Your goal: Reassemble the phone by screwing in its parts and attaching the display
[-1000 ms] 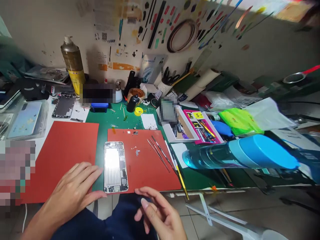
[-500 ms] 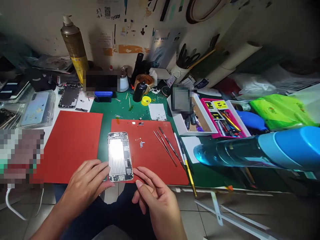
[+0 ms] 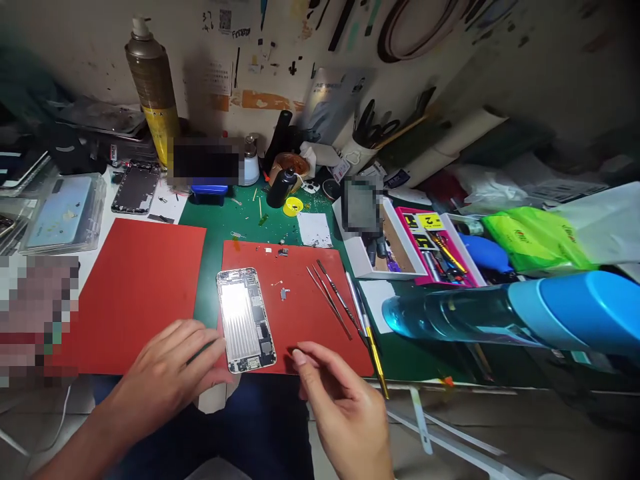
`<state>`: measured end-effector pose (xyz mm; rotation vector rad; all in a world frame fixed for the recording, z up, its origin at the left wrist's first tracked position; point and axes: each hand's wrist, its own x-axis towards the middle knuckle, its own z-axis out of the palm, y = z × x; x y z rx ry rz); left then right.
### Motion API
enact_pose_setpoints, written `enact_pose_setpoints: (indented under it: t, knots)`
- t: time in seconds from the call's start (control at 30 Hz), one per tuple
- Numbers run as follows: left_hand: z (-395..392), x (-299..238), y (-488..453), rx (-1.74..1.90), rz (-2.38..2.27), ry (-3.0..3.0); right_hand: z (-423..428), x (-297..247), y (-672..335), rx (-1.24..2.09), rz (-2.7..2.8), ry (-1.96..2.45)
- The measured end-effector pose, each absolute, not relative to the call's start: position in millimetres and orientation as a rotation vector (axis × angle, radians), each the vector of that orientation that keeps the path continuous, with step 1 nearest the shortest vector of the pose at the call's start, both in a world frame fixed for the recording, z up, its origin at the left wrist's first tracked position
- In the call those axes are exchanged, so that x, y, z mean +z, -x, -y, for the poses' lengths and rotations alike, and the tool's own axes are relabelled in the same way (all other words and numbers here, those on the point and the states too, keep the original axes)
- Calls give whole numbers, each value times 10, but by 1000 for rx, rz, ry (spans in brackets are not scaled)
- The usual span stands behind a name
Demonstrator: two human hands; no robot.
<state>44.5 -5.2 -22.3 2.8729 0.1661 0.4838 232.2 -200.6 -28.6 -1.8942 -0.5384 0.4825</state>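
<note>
Slim pale-framed rectangular phone [image 3: 246,320], opened, shiny silver insides up, lies at L edge of flat brick-red mat [image 3: 306,317] on green table [image 3: 207,300]. At its 8 o'clock, bare L hand [image 3: 173,367], open, fingers loosely bent by phone's edge; contact unclear. At 4 o'clock, apart, bare R hand [image 3: 345,403], thumb & index nearly meeting; can't tell if gripping anything. Tiny silvery metal bracket [image 3: 285,294] at 2 o'clock.

Plain, dark navy trousers [image 3: 273,427] show below the near edge of the tabletop [image 3: 206,297]. The left forearm [image 3: 95,430] is bare, as are the slim-fingered left grip [image 3: 177,367] and right grip [image 3: 347,410], the latter with a rounded thumbnail [image 3: 299,357].
</note>
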Motion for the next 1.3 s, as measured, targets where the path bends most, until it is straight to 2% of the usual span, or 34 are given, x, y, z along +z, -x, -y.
enact_pose_setpoints:
  t: [0.13,0.27,0.5,1.03,1.3]
  knots:
    - [-158,-197,-466,509,-319,-2900,1934,-252,-2452,284,702,1989]
    - [-333,-218,-622,459,-505,-2821,1821,-266,-2423,260,938,1939]
    - [-418,-259,-834,363,-522,-2726,1822,-482,-2261,77,1250,1902]
    - [-384,-277,-925,346,-437,-2739,1899,-606,-2217,109,1204,1979]
    - [-353,-271,-962,283,-434,-2821,2059,-591,-2215,-63,1453,2043]
